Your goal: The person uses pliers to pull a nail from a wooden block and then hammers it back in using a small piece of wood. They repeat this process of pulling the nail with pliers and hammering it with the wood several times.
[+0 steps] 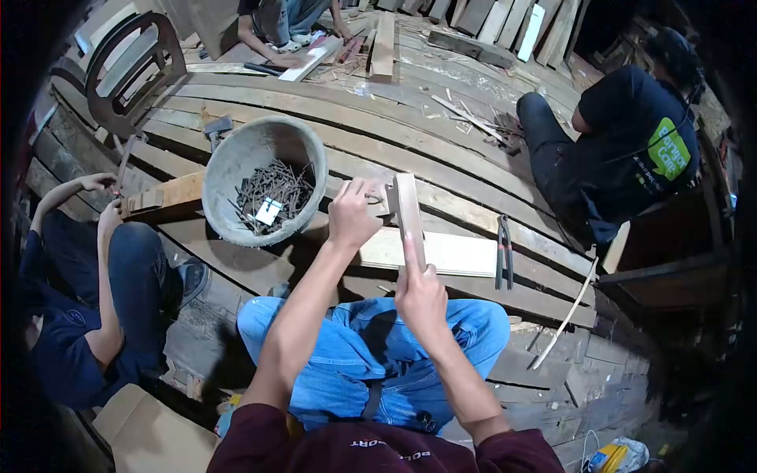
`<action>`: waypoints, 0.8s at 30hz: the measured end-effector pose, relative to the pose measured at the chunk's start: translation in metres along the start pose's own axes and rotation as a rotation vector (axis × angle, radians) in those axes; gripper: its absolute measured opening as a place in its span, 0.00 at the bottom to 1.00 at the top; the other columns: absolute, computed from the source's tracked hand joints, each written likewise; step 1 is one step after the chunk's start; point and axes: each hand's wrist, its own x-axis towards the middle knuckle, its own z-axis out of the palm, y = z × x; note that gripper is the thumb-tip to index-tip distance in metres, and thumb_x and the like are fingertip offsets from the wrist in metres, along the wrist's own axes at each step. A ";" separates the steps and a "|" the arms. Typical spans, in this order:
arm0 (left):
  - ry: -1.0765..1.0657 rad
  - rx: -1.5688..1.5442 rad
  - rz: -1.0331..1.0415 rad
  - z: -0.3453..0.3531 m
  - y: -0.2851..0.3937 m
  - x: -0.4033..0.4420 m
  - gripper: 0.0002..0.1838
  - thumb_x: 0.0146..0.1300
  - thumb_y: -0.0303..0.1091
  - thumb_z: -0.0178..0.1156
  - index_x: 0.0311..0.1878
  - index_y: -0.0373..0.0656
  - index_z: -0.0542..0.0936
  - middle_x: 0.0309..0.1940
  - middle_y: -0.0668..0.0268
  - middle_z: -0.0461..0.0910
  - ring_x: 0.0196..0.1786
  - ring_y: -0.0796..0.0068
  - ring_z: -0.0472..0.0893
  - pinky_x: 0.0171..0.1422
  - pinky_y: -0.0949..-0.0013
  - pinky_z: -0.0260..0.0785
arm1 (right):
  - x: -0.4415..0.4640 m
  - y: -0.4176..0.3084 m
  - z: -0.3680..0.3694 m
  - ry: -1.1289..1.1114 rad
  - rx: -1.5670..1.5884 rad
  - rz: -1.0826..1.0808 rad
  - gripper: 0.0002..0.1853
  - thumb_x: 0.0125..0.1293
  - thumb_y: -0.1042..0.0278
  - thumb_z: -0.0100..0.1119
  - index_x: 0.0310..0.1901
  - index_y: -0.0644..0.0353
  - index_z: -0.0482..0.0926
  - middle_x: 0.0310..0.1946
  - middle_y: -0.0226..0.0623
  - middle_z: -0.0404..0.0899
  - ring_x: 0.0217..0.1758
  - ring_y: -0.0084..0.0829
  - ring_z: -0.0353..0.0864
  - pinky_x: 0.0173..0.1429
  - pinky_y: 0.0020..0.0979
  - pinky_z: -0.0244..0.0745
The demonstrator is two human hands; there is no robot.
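Observation:
Near the middle, my left hand [353, 211] has its fingers closed at the edge of a small flat piece [385, 202]; what exactly they grip is hard to make out. A short wooden bar [408, 213] stands out from my right hand [420, 293], whose fingers are wrapped round its lower end, with one finger stretched along it. The bar's upper part touches or overlaps the small piece. Beneath both lies a pale board [453, 252], with red-and-black handled pincers [505, 252] across its right end.
A grey bucket [314, 165] of nails stands left of my hands, a hammer [215, 130] behind it. Co-workers sit at the left [79, 315], top [288, 24] and right [623, 150]. A thin stick [564, 319] lies at right.

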 end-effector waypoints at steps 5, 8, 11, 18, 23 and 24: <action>-0.026 -0.025 0.032 -0.008 0.016 -0.003 0.24 0.40 0.28 0.71 0.46 0.46 0.82 0.39 0.63 0.80 0.46 0.57 0.81 0.46 0.57 0.78 | 0.038 0.004 -0.011 0.054 -0.037 -0.039 0.36 0.72 0.65 0.53 0.80 0.37 0.56 0.34 0.64 0.77 0.30 0.63 0.81 0.35 0.59 0.78; -0.009 -0.025 -0.034 -0.003 0.004 -0.002 0.24 0.41 0.30 0.73 0.47 0.42 0.82 0.39 0.58 0.82 0.46 0.50 0.82 0.51 0.55 0.77 | -0.013 0.000 0.004 -0.025 -0.048 -0.006 0.37 0.72 0.66 0.54 0.80 0.39 0.54 0.35 0.64 0.77 0.29 0.63 0.81 0.36 0.58 0.79; 0.011 -0.049 0.000 -0.002 0.002 -0.005 0.23 0.41 0.24 0.66 0.46 0.40 0.82 0.39 0.57 0.82 0.47 0.49 0.81 0.52 0.55 0.77 | 0.006 0.000 0.004 0.028 0.019 -0.049 0.37 0.70 0.69 0.55 0.80 0.43 0.56 0.37 0.60 0.78 0.30 0.63 0.80 0.36 0.59 0.79; 0.078 0.006 0.002 0.003 0.008 -0.008 0.18 0.47 0.24 0.64 0.45 0.41 0.81 0.40 0.60 0.79 0.47 0.53 0.80 0.49 0.56 0.77 | -0.009 -0.011 0.005 -0.043 -0.043 0.026 0.37 0.73 0.66 0.52 0.81 0.38 0.52 0.30 0.61 0.76 0.27 0.60 0.81 0.29 0.59 0.77; -0.017 -0.016 0.007 0.000 0.007 -0.003 0.17 0.48 0.29 0.68 0.44 0.42 0.81 0.41 0.61 0.80 0.46 0.55 0.81 0.48 0.57 0.78 | 0.019 -0.014 -0.004 0.025 -0.054 0.000 0.37 0.72 0.67 0.54 0.80 0.41 0.55 0.33 0.61 0.78 0.26 0.60 0.81 0.30 0.57 0.78; 0.003 -0.003 -0.006 0.001 0.005 0.001 0.17 0.48 0.29 0.68 0.44 0.43 0.81 0.41 0.62 0.81 0.46 0.55 0.81 0.48 0.57 0.78 | 0.001 -0.013 -0.007 -0.020 -0.041 0.015 0.36 0.72 0.67 0.54 0.80 0.41 0.55 0.33 0.62 0.78 0.26 0.60 0.81 0.31 0.58 0.78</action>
